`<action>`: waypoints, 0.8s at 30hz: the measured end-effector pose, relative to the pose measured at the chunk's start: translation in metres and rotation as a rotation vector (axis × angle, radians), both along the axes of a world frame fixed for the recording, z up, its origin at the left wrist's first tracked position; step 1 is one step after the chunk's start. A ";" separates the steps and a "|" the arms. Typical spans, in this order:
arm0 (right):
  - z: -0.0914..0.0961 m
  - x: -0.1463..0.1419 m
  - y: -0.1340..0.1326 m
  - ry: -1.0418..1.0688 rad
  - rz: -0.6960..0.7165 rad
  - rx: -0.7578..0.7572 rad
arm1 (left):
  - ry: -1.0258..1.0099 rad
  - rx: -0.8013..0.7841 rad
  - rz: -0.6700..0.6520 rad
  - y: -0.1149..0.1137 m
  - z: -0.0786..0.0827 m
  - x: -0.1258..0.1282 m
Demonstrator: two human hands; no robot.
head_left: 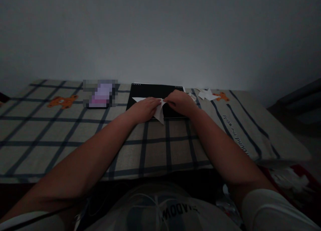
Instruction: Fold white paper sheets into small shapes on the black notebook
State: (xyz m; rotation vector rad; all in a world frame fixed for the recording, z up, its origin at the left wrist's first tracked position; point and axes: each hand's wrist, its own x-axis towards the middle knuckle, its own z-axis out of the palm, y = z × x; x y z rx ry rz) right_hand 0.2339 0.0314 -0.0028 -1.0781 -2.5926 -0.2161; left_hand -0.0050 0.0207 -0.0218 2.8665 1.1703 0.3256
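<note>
A folded piece of white paper [159, 114] lies over a black notebook [150, 89], with one pointed end reaching past the notebook's near edge. My left hand [145, 109] presses on the paper, its fingers together and pointing right. Another white tip [137, 99] of the paper shows behind that hand. My right hand [179, 101] pinches the paper near its middle, thumb and finger meeting close to the left fingertips. The fold between the hands is partly hidden by the fingers.
A phone [101, 95], partly pixelated, rests on the checked tablecloth [82, 150] to the left. Several white paper scraps [207, 94] lie right of the notebook. A wall [160, 36] rises directly behind the table. Below the table's right end is a red container [298, 180] with whitish contents.
</note>
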 end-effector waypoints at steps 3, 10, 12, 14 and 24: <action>0.001 0.002 0.001 -0.015 0.028 -0.011 | 0.009 -0.006 0.020 0.001 0.000 -0.001; 0.004 0.001 0.001 -0.081 -0.034 -0.070 | 0.053 -0.012 0.022 0.008 -0.004 -0.004; 0.004 0.000 0.000 -0.106 -0.053 -0.086 | 0.050 -0.007 0.009 0.010 -0.006 -0.004; 0.005 -0.001 0.000 -0.134 -0.061 -0.095 | 0.050 -0.002 0.006 0.010 -0.007 -0.004; 0.005 -0.007 -0.005 -0.188 -0.091 -0.072 | 0.104 -0.017 0.026 0.003 0.003 0.002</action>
